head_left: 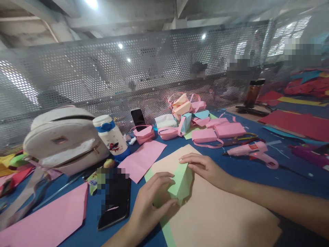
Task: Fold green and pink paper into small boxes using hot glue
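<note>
A small light-green folded paper box (182, 183) stands over a stack of peach paper sheets (218, 209). My left hand (155, 193) curves around its left side, thumb at the lower edge and fingers at the upper left. From the right, my right hand (207, 168) holds its top edge with bent fingers; the contact under the fingertips is partly hidden. Green sheets (167, 233) show along the left side of the peach stack.
Right lie a pink glue gun (253, 152) and pink paper boxes (230, 130). Behind are small paper bags (182, 104) and a propped phone (138, 118). Left are a bottle (111, 137), a white backpack (66, 137), a black phone (117, 199) and pink sheets (51, 219). A perforated metal partition (89, 75) closes the back.
</note>
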The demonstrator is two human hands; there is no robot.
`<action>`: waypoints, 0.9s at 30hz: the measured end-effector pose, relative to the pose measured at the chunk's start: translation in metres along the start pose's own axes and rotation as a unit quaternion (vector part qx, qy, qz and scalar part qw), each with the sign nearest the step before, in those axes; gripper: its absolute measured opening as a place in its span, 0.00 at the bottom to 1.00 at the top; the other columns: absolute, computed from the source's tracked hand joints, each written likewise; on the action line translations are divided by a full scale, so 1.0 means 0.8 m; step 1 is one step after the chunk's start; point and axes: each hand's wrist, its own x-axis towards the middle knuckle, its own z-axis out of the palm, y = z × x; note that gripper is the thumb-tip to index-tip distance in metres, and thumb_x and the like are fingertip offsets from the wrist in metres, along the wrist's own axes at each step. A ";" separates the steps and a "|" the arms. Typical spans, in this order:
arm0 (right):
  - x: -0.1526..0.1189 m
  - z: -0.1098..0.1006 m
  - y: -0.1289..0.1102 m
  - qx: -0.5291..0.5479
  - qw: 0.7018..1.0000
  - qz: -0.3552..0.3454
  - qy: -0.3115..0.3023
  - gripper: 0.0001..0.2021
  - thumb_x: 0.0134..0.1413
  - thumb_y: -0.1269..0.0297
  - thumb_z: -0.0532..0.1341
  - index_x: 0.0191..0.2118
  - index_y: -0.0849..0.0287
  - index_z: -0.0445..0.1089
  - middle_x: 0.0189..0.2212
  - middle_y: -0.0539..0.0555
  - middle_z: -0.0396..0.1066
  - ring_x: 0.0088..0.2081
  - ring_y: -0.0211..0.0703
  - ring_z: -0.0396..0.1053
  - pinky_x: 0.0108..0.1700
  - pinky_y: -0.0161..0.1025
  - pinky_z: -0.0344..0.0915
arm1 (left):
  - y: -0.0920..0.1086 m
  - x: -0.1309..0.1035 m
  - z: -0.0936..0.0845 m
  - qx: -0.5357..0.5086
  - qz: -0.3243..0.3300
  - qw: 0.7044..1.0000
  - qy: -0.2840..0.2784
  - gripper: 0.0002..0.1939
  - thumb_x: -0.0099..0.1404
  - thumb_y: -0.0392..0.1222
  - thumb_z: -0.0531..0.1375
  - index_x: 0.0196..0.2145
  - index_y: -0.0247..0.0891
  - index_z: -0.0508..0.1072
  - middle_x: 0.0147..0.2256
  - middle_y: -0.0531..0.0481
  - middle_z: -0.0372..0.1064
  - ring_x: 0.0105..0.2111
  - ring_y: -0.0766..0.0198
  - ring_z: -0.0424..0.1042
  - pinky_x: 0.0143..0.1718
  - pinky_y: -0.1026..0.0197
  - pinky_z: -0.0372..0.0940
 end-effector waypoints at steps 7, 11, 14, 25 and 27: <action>-0.001 -0.003 0.002 -0.010 1.000 -0.005 0.002 0.12 0.68 0.63 0.56 0.52 0.52 0.73 0.52 0.57 0.70 0.57 0.47 0.65 0.58 0.46 0.65 | -0.003 0.000 -0.002 0.009 -0.012 1.000 -0.004 0.19 0.66 0.31 0.58 0.53 0.46 0.69 0.57 0.45 0.66 0.57 0.57 0.67 0.56 0.55 0.65; -0.002 -0.002 0.002 -0.045 0.999 -0.014 -0.020 0.14 0.69 0.65 0.55 0.55 0.50 0.72 0.55 0.55 0.69 0.59 0.45 0.64 0.62 0.46 0.61 | -0.007 -0.004 -0.004 0.090 0.061 0.993 -0.053 0.24 0.69 0.31 0.55 0.61 0.46 0.64 0.63 0.45 0.60 0.63 0.56 0.60 0.60 0.52 0.61; -0.005 -0.001 -0.001 -0.108 0.993 -0.028 -0.039 0.17 0.70 0.66 0.53 0.60 0.50 0.68 0.60 0.54 0.66 0.62 0.45 0.60 0.65 0.48 0.55 | -0.005 -0.006 -0.004 0.184 0.122 0.970 -0.102 0.27 0.69 0.32 0.53 0.65 0.40 0.58 0.64 0.43 0.60 0.65 0.54 0.57 0.63 0.47 0.58; -0.010 0.000 -0.009 -0.221 0.968 -0.054 -0.109 0.24 0.72 0.62 0.50 0.69 0.50 0.52 0.68 0.54 0.52 0.68 0.45 0.49 0.69 0.48 0.47 | -0.001 0.000 0.001 0.288 0.165 0.938 -0.101 0.24 0.70 0.30 0.51 0.63 0.32 0.60 0.62 0.38 0.64 0.62 0.51 0.62 0.58 0.47 0.64; -0.010 0.000 -0.007 -0.202 0.974 -0.051 -0.093 0.23 0.72 0.62 0.50 0.69 0.49 0.53 0.68 0.53 0.53 0.68 0.45 0.50 0.69 0.48 0.47 | -0.001 0.000 -0.001 0.274 0.159 0.943 -0.099 0.24 0.71 0.33 0.51 0.63 0.33 0.60 0.61 0.38 0.64 0.62 0.51 0.62 0.58 0.47 0.64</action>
